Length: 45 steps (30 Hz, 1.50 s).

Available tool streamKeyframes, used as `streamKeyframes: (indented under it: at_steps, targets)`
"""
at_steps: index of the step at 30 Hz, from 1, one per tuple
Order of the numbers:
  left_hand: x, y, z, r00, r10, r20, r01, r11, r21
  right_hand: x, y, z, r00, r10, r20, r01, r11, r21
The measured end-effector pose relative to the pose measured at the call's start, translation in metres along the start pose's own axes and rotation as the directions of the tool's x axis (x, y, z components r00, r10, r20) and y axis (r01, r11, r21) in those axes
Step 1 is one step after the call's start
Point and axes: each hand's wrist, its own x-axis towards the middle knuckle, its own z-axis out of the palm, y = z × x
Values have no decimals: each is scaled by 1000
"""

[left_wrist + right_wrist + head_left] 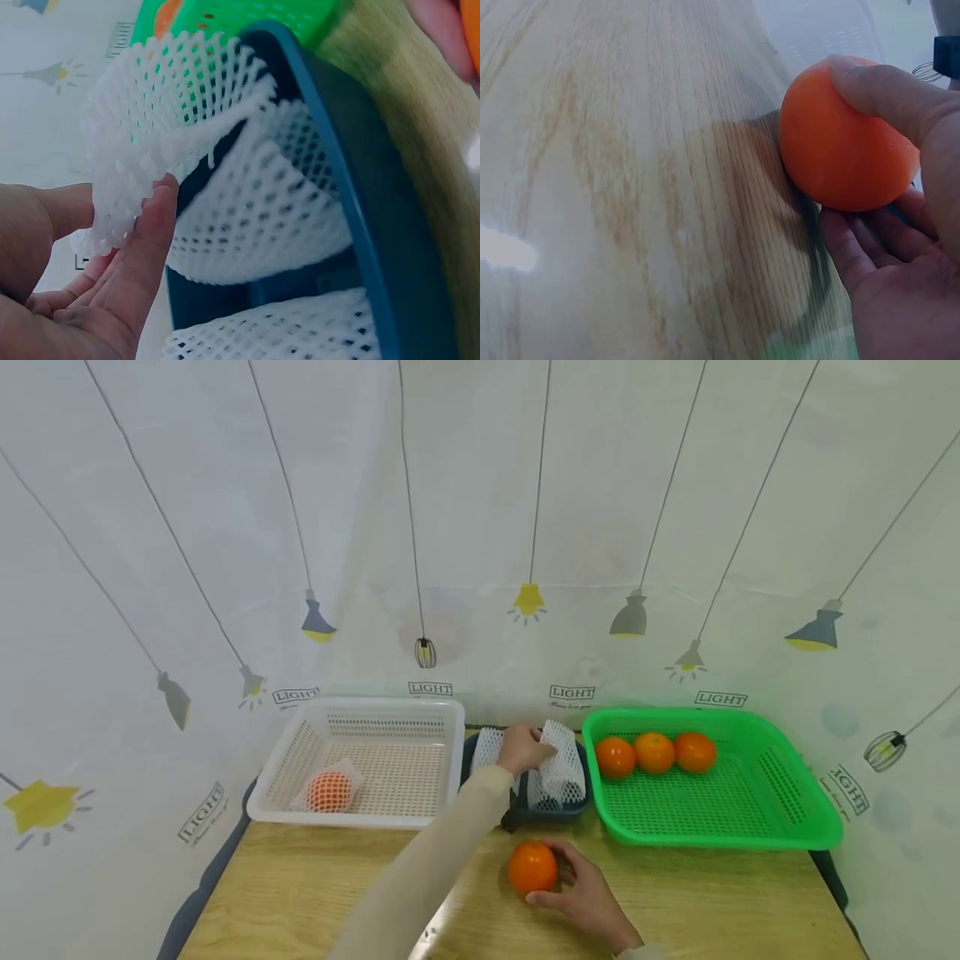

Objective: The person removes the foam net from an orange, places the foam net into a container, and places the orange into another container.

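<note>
My left hand (522, 749) pinches a white foam net sleeve (161, 124) between thumb and fingers, lifting it over the dark blue bin (330, 157). More foam nets (255, 210) lie inside that bin. My right hand (588, 897) grips an orange (532, 867) from its right side, thumb on one side and fingers curled at the other. In the right wrist view the orange (847, 139) sits close over the wooden table (630, 187).
On the left, a white basket (390, 820) holds one orange in a foam net (328, 792). At the right stands a green basket (720, 841) with three oranges (654, 752) along its back left. A printed sheet (480, 527) hangs behind.
</note>
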Motion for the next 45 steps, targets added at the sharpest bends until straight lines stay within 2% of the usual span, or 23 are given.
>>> streamKeyframes:
  at_steps: [4,8,10,12,17,21,24,29,33,38,42,45]
  targets:
    - [9,-7,9,1000,21,-1,-20,992,128,0,-3,2,1000,-15,-7,15,1000,12]
    - [16,-19,16,998,52,-20,-43,948,315,1,-4,4,999,-35,-19,35,999,12]
    - [17,-24,17,998,50,-35,-34,930,366,2,-5,4,999,-38,-16,38,999,3]
    - [17,-27,16,997,58,-46,-36,923,384,2,-4,4,999,-38,-9,38,999,0]
    - [6,-23,2,996,81,-47,-61,943,327,3,-4,4,999,-36,0,36,999,-9]
    - [5,-23,-5,995,90,-42,-74,956,283,3,-4,4,1000,-27,-11,26,1000,-10]
    - [5,-24,-12,993,114,-33,-105,972,212,2,-4,3,1000,-19,-18,19,1000,-13]
    - [2,-23,-24,983,183,2,-182,979,95,-1,-9,1,999,-8,-33,7,999,-43]
    - [-5,-23,-31,976,218,4,-218,975,40,-7,-22,-2,997,-38,-66,35,999,-33]
    - [-19,-19,-37,962,271,-7,-271,962,-16,-15,-36,-11,992,-67,-108,65,998,-22]
    - [-30,-17,-37,942,336,11,-335,939,-76,-21,-46,-24,984,-125,-125,121,992,-44]
    - [-37,-17,-34,920,390,37,-385,918,-99,-23,-53,-36,967,-211,-141,201,976,-79]
